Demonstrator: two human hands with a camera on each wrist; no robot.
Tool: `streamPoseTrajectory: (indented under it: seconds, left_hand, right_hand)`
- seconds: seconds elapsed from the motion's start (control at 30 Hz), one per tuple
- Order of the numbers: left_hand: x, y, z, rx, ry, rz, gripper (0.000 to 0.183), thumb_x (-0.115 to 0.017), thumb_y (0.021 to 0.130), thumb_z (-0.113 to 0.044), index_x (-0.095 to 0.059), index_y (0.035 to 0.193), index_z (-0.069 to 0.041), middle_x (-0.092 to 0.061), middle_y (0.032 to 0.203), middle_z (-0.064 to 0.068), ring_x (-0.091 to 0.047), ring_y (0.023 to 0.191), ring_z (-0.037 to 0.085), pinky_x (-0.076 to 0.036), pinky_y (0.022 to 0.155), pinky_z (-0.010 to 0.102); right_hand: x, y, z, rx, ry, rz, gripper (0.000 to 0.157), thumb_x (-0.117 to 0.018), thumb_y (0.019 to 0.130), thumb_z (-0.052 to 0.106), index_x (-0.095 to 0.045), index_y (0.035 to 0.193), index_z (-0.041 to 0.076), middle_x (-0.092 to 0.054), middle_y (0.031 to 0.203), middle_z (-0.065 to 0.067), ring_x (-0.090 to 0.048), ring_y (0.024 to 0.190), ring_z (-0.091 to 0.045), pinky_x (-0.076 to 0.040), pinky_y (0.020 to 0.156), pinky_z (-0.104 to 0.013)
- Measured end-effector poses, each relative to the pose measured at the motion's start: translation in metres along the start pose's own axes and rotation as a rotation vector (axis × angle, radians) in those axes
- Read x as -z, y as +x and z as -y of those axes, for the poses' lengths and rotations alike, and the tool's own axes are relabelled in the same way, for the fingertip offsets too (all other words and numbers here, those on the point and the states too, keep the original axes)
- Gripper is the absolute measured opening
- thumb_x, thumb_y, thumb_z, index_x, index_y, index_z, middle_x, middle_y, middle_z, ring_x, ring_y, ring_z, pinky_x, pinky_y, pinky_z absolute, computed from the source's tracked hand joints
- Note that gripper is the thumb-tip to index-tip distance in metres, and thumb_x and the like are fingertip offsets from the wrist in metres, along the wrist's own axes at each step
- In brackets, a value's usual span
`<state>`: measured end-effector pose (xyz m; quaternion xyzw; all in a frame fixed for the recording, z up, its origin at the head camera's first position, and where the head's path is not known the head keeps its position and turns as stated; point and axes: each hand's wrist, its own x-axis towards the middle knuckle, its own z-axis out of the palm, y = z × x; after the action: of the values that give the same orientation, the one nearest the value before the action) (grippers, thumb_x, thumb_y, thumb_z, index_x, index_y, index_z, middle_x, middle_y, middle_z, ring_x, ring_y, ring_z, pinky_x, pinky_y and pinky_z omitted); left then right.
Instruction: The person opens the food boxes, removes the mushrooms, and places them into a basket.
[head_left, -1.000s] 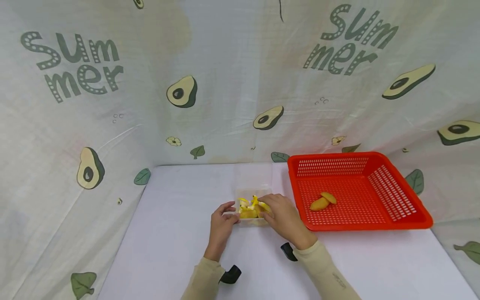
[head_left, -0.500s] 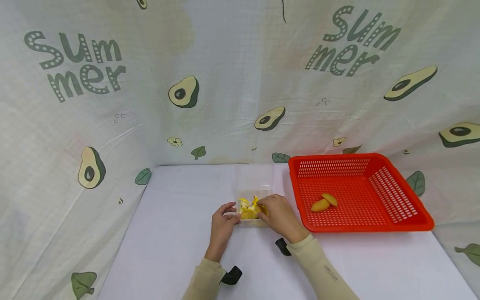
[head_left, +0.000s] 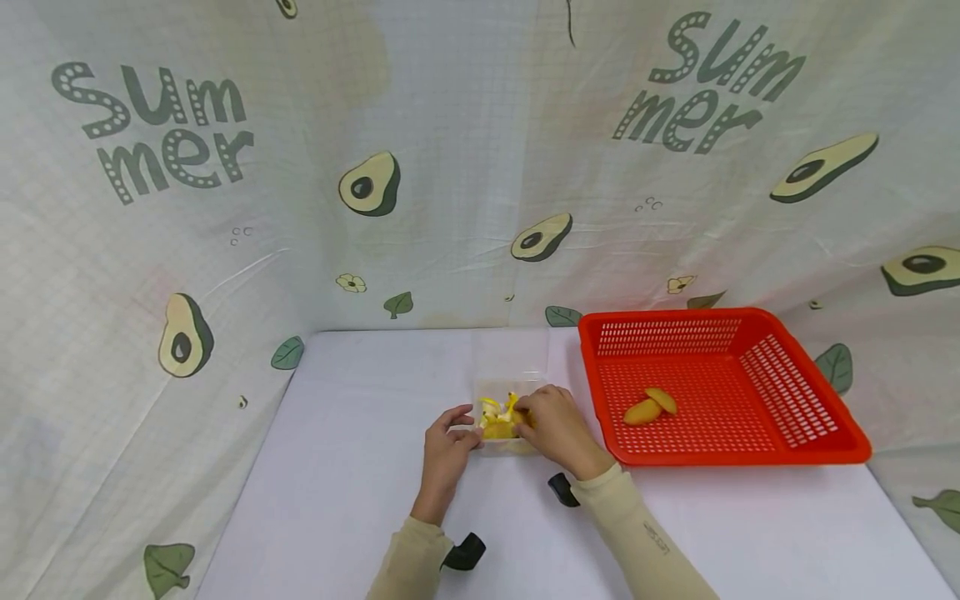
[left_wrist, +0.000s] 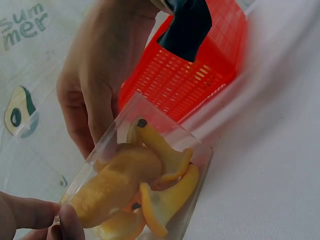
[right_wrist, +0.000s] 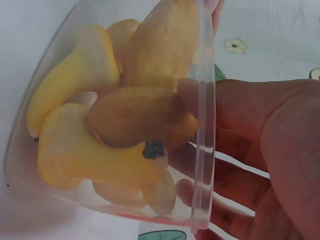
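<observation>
Backdrop cloth (head_left: 450,100), printed with avocados, leaves and the word "summer", is hung around the rear and sides of the work area. Below it, a table (head_left: 345,408) is covered in white. At the right of the table, a red perforated basket (head_left: 742,457) is positioned, with two tan oblong items (head_left: 642,412) lying together on its floor, one leaning on the other. Left of the basket, at the middle of the table, a clear plastic container (head_left: 513,447) is placed, with a flat transparent panel (head_left: 512,354) directly beyond it. The container's rim is pinched between the thumb and a finger of the left hand (head_left: 447,452). The right hand (head_left: 558,425) is inserted into the container with its fingers bent; as seen through the cloudy wall, an oblong piece (right_wrist: 142,117) appears to be gripped between thumb and fingertips. Black fittings are worn at the left wrist (head_left: 465,552) and right wrist (head_left: 562,490). Inside the container, curved yellow pieces (left_wrist: 159,145), some dark-tipped, are packed against further oblong ones.
</observation>
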<state>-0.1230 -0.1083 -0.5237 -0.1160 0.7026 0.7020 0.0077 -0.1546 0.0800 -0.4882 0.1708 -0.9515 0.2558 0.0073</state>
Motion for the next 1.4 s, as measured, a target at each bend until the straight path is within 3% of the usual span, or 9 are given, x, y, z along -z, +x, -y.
streamPoseTrajectory:
  seconds: [0.33,0.67,0.93,1.4]
  left_hand:
    - [-0.001,0.001,0.000,0.000,-0.001,0.004,0.043,-0.071,0.091,0.011,-0.064,0.134,0.008,-0.059,0.117,0.025,-0.064,0.078,0.014,-0.067,0.075,0.030]
    - [0.000,0.001,-0.001,-0.006,-0.010,0.014,0.045,-0.070,0.092,0.011,-0.061,0.136,0.010,-0.058,0.118,0.025,-0.063,0.077,0.013,-0.067,0.074,0.030]
    - [0.002,-0.001,0.000,0.009,-0.051,0.039,0.046,-0.069,0.093,0.013,-0.060,0.138,0.010,-0.057,0.119,0.024,-0.063,0.080,0.013,-0.066,0.075,0.026]
    - [0.004,0.000,0.007,0.023,-0.113,0.066,0.046,-0.066,0.095,0.013,-0.057,0.140,0.011,-0.056,0.117,0.020,-0.063,0.082,0.013,-0.064,0.077,0.023]
  right_hand:
    - [0.003,-0.005,-0.003,0.025,0.048,-0.122,0.010,-0.087,0.088,0.013,-0.083,0.097,0.011,-0.078,0.099,-0.002,-0.064,0.098,-0.024,-0.054,0.098,-0.045]
    - [0.001,-0.002,-0.003,0.050,-0.041,-0.047,0.024,-0.091,0.085,0.021,-0.085,0.102,0.006,-0.077,0.093,-0.007,-0.063,0.100,-0.031,-0.050,0.102,-0.050]
    - [-0.003,-0.001,-0.004,0.034,-0.017,-0.016,0.024,-0.089,0.087,0.019,-0.083,0.107,0.006,-0.078,0.103,-0.008,-0.060,0.118,-0.035,-0.045,0.114,-0.054]
    - [0.005,-0.007,-0.004,0.161,-0.066,-0.194,0.032,-0.086,0.089,0.021,-0.078,0.118,0.011,-0.078,0.113,-0.003,-0.061,0.115,-0.029,-0.049,0.111,-0.050]
